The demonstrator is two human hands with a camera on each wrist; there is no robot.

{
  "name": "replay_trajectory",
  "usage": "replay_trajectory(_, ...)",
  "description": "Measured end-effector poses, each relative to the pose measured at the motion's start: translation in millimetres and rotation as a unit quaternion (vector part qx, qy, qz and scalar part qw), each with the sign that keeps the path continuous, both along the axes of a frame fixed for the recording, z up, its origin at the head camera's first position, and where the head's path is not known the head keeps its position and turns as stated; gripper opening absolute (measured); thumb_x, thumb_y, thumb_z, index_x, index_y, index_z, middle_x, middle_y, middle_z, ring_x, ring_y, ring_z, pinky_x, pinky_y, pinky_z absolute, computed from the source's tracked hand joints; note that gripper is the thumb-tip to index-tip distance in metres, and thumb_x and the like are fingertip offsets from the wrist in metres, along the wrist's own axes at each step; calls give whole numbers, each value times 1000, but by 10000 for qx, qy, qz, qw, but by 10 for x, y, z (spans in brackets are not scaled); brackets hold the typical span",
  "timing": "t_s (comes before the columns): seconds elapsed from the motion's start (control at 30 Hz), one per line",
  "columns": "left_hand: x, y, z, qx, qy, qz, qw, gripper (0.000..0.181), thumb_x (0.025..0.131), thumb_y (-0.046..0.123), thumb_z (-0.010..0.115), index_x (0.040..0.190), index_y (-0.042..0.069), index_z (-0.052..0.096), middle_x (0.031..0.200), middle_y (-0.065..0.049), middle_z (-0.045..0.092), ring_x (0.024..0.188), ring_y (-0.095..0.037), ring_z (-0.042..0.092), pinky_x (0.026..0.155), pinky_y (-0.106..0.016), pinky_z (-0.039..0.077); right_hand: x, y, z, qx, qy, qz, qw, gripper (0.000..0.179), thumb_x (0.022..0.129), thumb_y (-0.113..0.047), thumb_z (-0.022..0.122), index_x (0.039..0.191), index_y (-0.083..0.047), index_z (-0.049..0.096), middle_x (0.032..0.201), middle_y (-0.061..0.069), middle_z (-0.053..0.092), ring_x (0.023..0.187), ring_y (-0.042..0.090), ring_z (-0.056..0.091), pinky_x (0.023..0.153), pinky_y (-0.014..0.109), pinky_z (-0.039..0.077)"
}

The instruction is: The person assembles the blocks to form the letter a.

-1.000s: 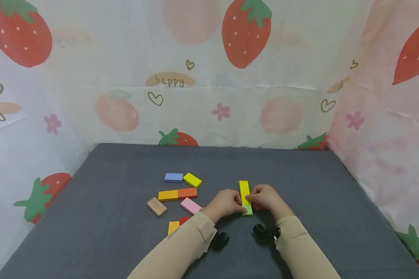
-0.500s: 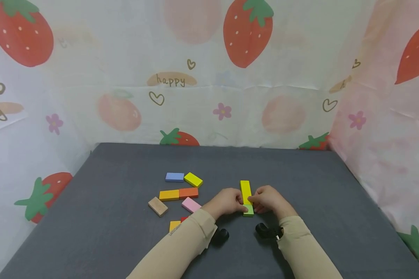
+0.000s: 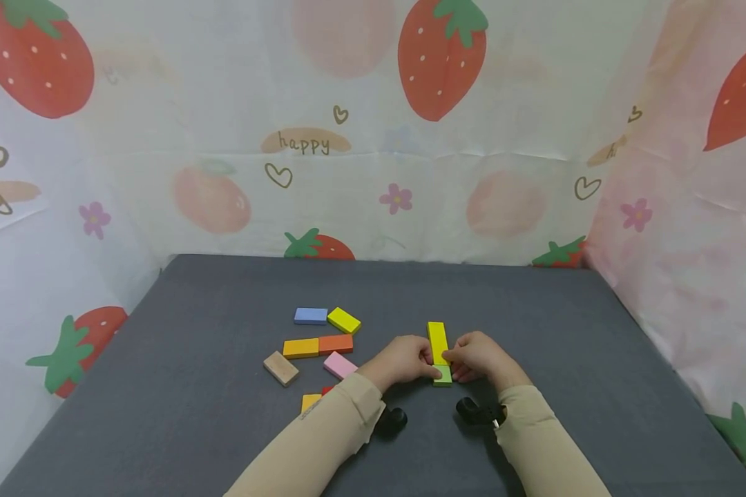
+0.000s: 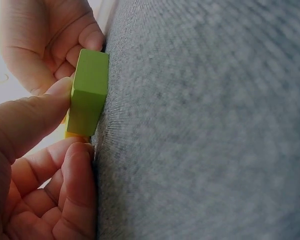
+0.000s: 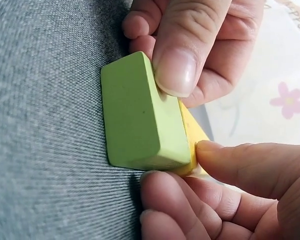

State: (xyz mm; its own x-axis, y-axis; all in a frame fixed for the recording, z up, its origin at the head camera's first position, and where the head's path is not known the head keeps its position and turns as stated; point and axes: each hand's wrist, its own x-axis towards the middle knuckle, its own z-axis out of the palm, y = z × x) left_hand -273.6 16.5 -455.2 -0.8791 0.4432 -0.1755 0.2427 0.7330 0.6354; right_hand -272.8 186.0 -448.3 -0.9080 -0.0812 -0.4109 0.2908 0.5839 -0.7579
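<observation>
A light green wooden block [image 3: 443,379] lies end to end with a yellow strip [image 3: 437,338] on the grey cloth; I cannot tell whether the strip is one block or two. My left hand [image 3: 403,359] has its thumb on top of the green block [image 4: 89,92], its other fingers curled at the side by the joint. From the other side, my right hand [image 3: 485,360] holds the yellow strip near that joint. The right wrist view shows its thumb against the yellow [image 5: 192,132], mostly hidden behind the green block, with fingertips low beside the green corner.
To the left lie a blue block [image 3: 311,316], a yellow block [image 3: 344,320], a joined orange-yellow [image 3: 300,348] and orange [image 3: 336,344] pair, a bare wood block [image 3: 280,368] and a pink block [image 3: 340,365]. The left sleeve [image 3: 323,442] partly covers a yellow-orange block [image 3: 310,402] and a red one.
The head view has shifted very slightly. Both hands and the blocks keep almost the same places.
</observation>
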Motion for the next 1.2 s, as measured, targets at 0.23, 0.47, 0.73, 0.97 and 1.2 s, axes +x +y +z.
replay_trajectory(0.23,17,-5,2,17,49,60,10000,25,73,33,76,74,16,58,66,1,51,60,-12,46,54,-23,36,2,2,0,-122,-14,-30,9999,24,84,-17,65,66,-7,54,61,7,58,53,18,57,54,30,50)
replay_trajectory(0.47,40,-9,20,-25,151,128,9998,26,73,34,76,73,16,58,65,2,51,59,-12,46,53,-23,36,2,8,-16,-81,6,41,10000,23,84,-18,65,67,-7,55,61,8,58,53,18,57,53,30,50)
replay_trajectory(0.73,54,-9,35,-50,139,129,9998,26,73,35,76,73,16,58,64,2,50,59,-12,46,53,-22,35,9,14,-27,-19,37,117,9999,23,85,-19,64,68,-6,56,62,8,59,53,19,58,53,30,50)
replay_trajectory(0.97,23,-14,7,-76,167,-20,9998,25,74,35,75,74,17,57,65,2,50,59,-12,46,53,-23,36,15,1,-28,-49,-13,70,10000,23,86,-19,63,68,-6,56,61,7,58,51,18,57,53,30,50)
replay_trajectory(1.2,6,-20,-6,-80,196,-72,9998,24,75,34,74,75,17,57,65,2,51,59,-12,47,53,-23,37,4,-2,-27,-48,-48,27,10000,23,86,-18,63,68,-6,55,61,7,58,51,17,57,53,29,51)
